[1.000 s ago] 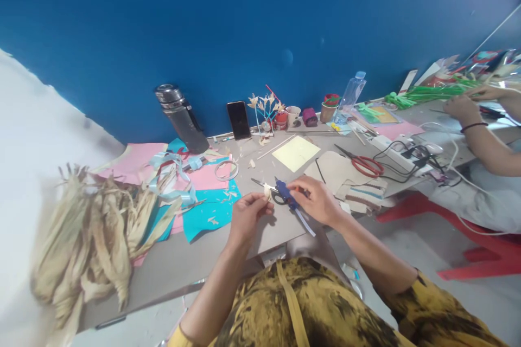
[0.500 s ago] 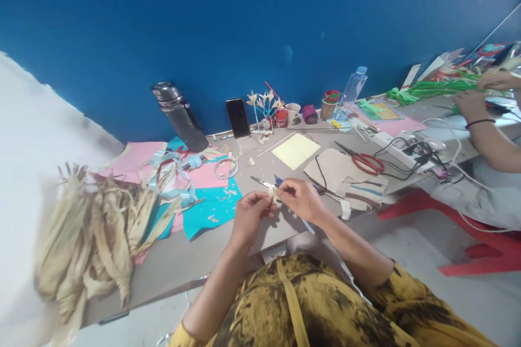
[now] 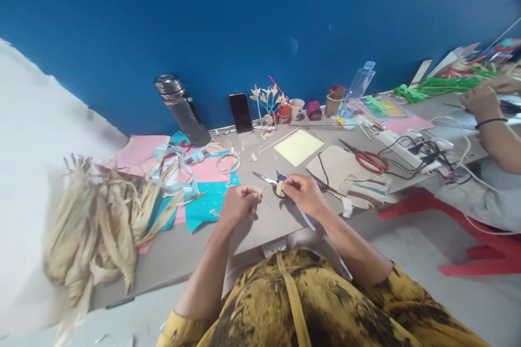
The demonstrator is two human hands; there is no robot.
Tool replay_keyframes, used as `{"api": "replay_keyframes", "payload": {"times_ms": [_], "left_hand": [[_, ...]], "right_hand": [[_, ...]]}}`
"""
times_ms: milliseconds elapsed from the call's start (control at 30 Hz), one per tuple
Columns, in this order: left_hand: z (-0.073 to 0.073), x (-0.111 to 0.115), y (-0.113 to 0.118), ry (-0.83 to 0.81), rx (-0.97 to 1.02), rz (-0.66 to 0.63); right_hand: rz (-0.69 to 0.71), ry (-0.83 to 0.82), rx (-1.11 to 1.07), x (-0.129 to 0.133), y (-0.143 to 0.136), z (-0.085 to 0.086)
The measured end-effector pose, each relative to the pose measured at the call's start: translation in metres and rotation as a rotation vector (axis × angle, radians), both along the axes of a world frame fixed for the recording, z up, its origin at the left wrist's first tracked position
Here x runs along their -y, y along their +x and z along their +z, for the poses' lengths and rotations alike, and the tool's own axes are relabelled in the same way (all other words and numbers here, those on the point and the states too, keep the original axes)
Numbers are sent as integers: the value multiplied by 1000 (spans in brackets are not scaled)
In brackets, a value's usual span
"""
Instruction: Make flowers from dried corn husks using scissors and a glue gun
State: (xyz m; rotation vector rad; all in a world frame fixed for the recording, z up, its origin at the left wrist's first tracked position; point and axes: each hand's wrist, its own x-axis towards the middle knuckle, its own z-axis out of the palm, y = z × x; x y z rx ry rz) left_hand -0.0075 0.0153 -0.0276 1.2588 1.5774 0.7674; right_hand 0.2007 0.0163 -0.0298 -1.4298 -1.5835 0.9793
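My left hand [image 3: 241,207] is closed in a pinch above the front of the table. A tiny pale scrap seems to show at its fingertips, too small to name. Between the thumb and fingers of my right hand [image 3: 304,194] is a small pale piece of corn husk [image 3: 280,188]. The two hands are apart. Just beyond them lie small scissors [image 3: 266,179], partly covered by my right hand. A bunch of dried corn husks [image 3: 109,227] rests at the left end of the table. Husk flowers [image 3: 268,98] on blue stems stand by the wall.
Around the table are a thermos [image 3: 183,111], a phone [image 3: 240,113], a yellow paper [image 3: 298,147], a tape roll [image 3: 228,163] and red-handled scissors [image 3: 370,161]. A power strip [image 3: 407,149] with cables lies to the right. A co-worker's hands [image 3: 482,102] are at the far right.
My hands were together at the piece of husk. My left hand has drawn away to the left, while the right keeps the husk. The view has shifted slightly.
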Motion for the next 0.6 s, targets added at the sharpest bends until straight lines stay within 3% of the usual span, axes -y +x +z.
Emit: {"api": "replay_keyframes", "payload": {"times_ms": [100, 200, 367, 500, 600], "left_hand": [[2, 0, -3, 70, -37, 13], [6, 3, 0, 113, 52, 49], [14, 16, 22, 108, 160, 5], [11, 19, 35, 82, 214, 19], [4, 16, 33, 75, 218, 40]], "right_hand": [[4, 3, -21, 0, -1, 1], [0, 5, -43, 0, -3, 2], [-24, 73, -44, 2, -14, 2], [9, 134, 16, 4, -15, 2], [101, 226, 155, 4, 3, 1]]}}
